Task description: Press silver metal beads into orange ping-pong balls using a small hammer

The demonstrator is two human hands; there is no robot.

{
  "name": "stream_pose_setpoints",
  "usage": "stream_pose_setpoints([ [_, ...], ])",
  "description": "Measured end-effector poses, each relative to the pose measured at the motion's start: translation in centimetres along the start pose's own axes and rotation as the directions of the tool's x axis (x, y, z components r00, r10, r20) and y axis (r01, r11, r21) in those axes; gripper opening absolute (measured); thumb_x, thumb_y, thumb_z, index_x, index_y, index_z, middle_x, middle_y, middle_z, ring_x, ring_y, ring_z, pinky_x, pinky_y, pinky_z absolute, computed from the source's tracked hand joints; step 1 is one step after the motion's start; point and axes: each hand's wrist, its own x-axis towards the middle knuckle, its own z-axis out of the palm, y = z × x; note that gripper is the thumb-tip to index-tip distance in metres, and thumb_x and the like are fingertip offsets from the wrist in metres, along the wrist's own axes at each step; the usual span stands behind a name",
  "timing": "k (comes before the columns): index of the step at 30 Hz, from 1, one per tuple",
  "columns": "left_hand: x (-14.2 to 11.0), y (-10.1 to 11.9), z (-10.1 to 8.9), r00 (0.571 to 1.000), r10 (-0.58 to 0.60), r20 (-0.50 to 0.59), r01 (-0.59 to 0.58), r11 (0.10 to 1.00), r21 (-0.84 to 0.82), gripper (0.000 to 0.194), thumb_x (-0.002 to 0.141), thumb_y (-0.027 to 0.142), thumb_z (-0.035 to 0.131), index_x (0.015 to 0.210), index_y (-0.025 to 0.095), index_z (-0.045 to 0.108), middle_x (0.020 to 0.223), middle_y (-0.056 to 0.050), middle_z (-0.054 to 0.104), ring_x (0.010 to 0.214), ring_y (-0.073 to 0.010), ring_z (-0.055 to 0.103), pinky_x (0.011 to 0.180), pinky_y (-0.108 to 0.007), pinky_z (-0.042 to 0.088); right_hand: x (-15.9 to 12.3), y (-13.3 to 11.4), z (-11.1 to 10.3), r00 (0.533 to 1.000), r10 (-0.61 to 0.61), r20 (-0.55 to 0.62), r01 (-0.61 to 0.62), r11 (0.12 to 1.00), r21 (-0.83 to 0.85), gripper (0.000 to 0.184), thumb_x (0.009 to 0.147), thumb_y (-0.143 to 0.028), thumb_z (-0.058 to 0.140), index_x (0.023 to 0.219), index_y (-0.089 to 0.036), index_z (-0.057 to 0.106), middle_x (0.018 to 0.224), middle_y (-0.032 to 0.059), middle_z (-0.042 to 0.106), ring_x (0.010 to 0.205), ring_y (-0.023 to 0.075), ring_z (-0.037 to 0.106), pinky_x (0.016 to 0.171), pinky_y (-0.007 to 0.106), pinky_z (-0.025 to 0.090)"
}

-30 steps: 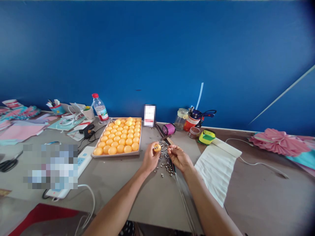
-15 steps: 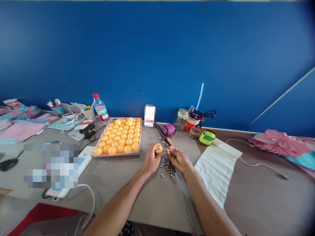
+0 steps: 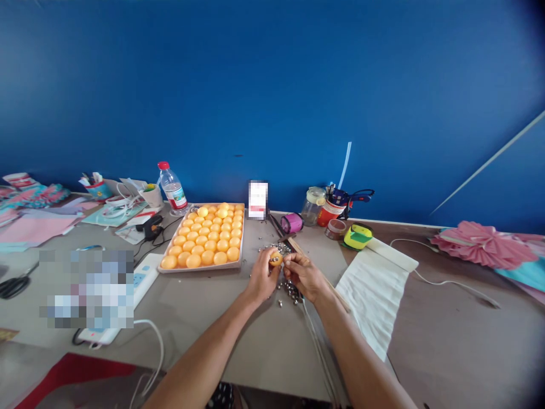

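Note:
My left hand [image 3: 261,278] is closed around a small orange ball [image 3: 276,259], held just above the table. My right hand [image 3: 303,275] is pinched right next to the ball, its fingertips touching it; what they pinch is too small to make out. Under both hands lies a heap of small silver beads [image 3: 289,289]. A pink tray [image 3: 170,268] filled with several rows of orange balls [image 3: 208,238] sits to the left of my hands. Thin sticks [image 3: 317,335] lie beneath my right forearm.
A white cloth [image 3: 374,295] lies to the right, with a yellow-green tape measure [image 3: 358,236], jars and a red pen cup [image 3: 330,213] behind. A water bottle [image 3: 172,188], glue gun [image 3: 152,226], power strip [image 3: 142,278], scissors [image 3: 12,285] and coloured papers crowd the left. Pink paper fans [image 3: 483,245] lie far right.
My right hand has moved left until its fingertips meet the orange ball. My left hand has kept the ball in nearly the same spot.

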Motion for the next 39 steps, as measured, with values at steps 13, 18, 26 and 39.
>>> stream_pose_setpoints([
  [13, -0.2, -0.5, 0.1, 0.993, 0.109, 0.055, -0.110, 0.993, 0.028, 0.032, 0.086, 0.017, 0.046, 0.118, 0.018, 0.048, 0.111, -0.012, 0.056, 0.105, -0.0217, 0.053, 0.092, -0.042, 0.046, -0.1, 0.0, 0.1, 0.999, 0.030, 0.029, -0.029, 0.999, -0.039, 0.029, 0.058, -0.034, 0.079, 0.068, -0.018, 0.058, 0.051, -0.0043, 0.055, 0.049, 0.0079, 0.047, 0.052, 0.022, 0.038],
  [18, -0.3, -0.5, 0.0, 0.987, 0.141, 0.070, -0.145, 0.988, 0.048, 0.034, 0.086, 0.013, 0.044, 0.119, 0.018, 0.047, 0.114, -0.012, 0.056, 0.108, -0.0211, 0.053, 0.094, -0.041, 0.045, -0.4, -0.5, 0.2, 0.997, 0.068, 0.047, -0.065, 0.996, -0.054, 0.030, 0.058, -0.035, 0.079, 0.069, -0.017, 0.059, 0.052, -0.0037, 0.056, 0.048, 0.0080, 0.048, 0.052, 0.021, 0.040],
  [26, -0.6, -0.7, 0.2, 0.975, 0.183, 0.123, -0.196, 0.975, 0.102, 0.039, 0.086, 0.011, 0.041, 0.125, 0.018, 0.044, 0.119, -0.013, 0.054, 0.114, -0.0215, 0.052, 0.096, -0.041, 0.046, -0.6, -0.8, 0.0, 0.993, 0.118, 0.007, -0.117, 0.990, -0.083, 0.031, 0.056, -0.034, 0.081, 0.068, -0.017, 0.057, 0.051, -0.0029, 0.058, 0.046, 0.0082, 0.052, 0.051, 0.021, 0.045],
  [39, -0.3, -0.6, 0.3, 0.984, 0.136, 0.112, -0.140, 0.990, 0.028, 0.037, 0.082, 0.006, 0.043, 0.117, 0.018, 0.049, 0.115, -0.012, 0.056, 0.110, -0.0206, 0.052, 0.096, -0.041, 0.044, -0.1, 0.0, 0.1, 0.995, 0.094, -0.037, -0.096, 0.994, -0.056, 0.035, 0.055, -0.033, 0.080, 0.069, -0.018, 0.052, 0.049, -0.0049, 0.054, 0.044, 0.0083, 0.049, 0.048, 0.022, 0.043],
])
